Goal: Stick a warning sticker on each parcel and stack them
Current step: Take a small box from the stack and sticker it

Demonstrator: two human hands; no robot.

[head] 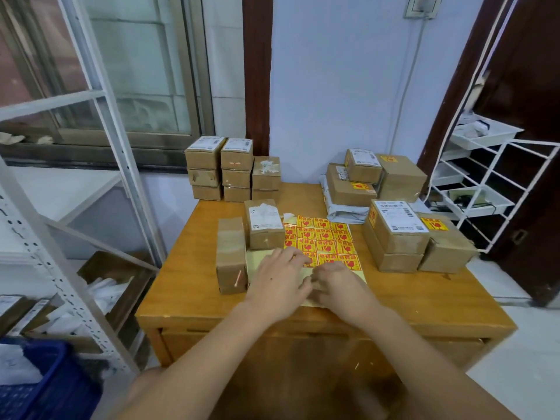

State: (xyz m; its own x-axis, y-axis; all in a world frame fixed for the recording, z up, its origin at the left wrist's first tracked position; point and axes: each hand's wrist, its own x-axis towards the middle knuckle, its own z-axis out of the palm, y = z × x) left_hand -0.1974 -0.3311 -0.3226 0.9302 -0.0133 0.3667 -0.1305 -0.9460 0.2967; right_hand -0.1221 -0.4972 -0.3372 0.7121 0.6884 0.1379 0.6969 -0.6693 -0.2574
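Note:
A sheet of yellow and red warning stickers (322, 237) lies in the middle of the wooden table (194, 286). My left hand (280, 280) rests flat on the sheet's bare front part, fingers spread. My right hand (336, 281) is beside it with fingers curled at the sheet's front row of stickers; the fingertips are hidden. Two plain cardboard parcels sit left of the sheet, one long (231, 256), one with a white label (264, 224). Stickered parcels are stacked at the right (400, 234) and back right (378, 177).
Several unstickered parcels (218, 168) are stacked at the table's back left, near the window. A grey mailer bag (345, 212) lies under the back right stack. A white metal shelf (75, 268) stands at the left, a white wire rack (491, 189) at the right, a blue crate (48, 380) bottom left.

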